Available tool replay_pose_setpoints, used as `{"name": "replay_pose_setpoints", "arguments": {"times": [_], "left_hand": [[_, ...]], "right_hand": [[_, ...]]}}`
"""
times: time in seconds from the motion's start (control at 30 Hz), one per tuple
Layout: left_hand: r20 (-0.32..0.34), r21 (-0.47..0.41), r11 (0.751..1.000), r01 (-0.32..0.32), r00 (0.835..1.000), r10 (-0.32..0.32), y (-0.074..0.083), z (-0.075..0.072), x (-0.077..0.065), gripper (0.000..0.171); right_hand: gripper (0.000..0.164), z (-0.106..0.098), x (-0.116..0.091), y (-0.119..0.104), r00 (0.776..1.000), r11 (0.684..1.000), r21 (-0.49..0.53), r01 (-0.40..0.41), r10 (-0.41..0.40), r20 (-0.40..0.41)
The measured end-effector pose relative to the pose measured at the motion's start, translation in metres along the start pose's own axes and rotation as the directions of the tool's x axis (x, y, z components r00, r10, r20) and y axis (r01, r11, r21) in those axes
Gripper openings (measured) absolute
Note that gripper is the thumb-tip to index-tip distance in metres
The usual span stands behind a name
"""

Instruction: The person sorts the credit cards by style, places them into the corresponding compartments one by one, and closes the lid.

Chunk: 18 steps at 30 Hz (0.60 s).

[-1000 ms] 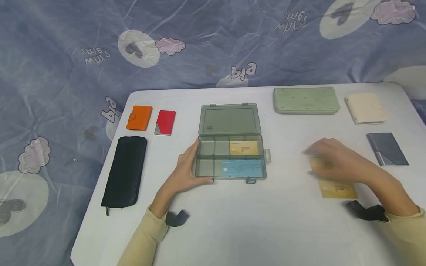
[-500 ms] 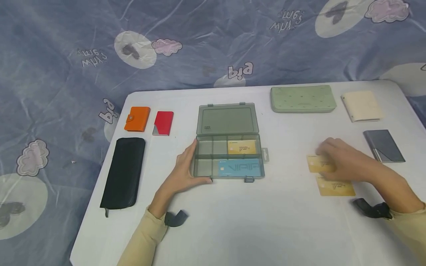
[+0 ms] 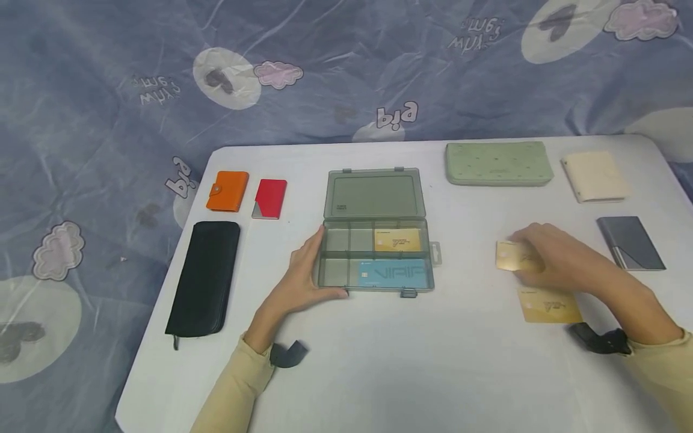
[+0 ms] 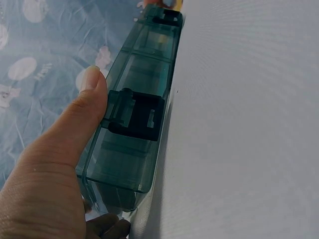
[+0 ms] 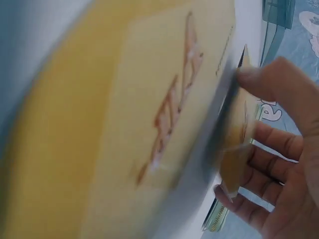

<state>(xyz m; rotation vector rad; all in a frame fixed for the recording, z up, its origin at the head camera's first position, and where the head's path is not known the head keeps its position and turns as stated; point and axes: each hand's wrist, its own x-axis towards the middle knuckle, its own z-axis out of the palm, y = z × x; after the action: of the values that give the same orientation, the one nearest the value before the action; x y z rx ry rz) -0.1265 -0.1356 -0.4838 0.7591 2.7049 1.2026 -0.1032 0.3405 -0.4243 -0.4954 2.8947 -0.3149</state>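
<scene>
Pinching a gold card (image 3: 507, 255), right grip (image 3: 565, 258) near second card (image 3: 552, 309), grey wallet (image 3: 630, 242); left grip (image 3: 301, 279) clasping box (image 3: 334, 274).

There are three gold cards (image 3: 551, 307), one blue card (image 3: 392, 275), one divided box (image 3: 334, 275), two hands (image 3: 300, 278) and two black straps (image 3: 289, 355). One orange case (image 3: 227, 191), one red case (image 3: 271, 197), one black case (image 3: 203, 279), one green case (image 3: 498, 163), one cream case (image 3: 595, 175) and one grey case (image 3: 632, 242) make six.

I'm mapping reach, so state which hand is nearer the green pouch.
Right. The right hand, pinching a gold card, is on the near side of the green pouch; the left hand is farther off to the left, holding the left end of the open box.
</scene>
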Motion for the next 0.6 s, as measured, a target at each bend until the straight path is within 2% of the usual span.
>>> {"name": "replay_pose_setpoints", "arguments": {"times": [0.17,0.4,0.6], "left_hand": [[-0.001,-0.003,1.0,-0.003,1.0,0.003,-0.001,0.0,0.0,0.123],[0.0,0.008,1.0,-0.004,1.0,0.004,-0.002,0.002,0.001,0.123],[-0.001,0.011,1.0,-0.003,1.0,0.003,-0.002,0.0,0.0,0.123]], "right_hand": [[0.049,0.0,0.008,-0.004,0.994,0.997,-0.018,0.075,-0.076,-0.074],[0.063,0.004,0.014,-0.01,0.996,0.997,0.001,0.076,-0.076,-0.042],[0.066,0.007,0.012,-0.008,0.994,0.995,-0.004,0.096,-0.096,-0.048]]}}
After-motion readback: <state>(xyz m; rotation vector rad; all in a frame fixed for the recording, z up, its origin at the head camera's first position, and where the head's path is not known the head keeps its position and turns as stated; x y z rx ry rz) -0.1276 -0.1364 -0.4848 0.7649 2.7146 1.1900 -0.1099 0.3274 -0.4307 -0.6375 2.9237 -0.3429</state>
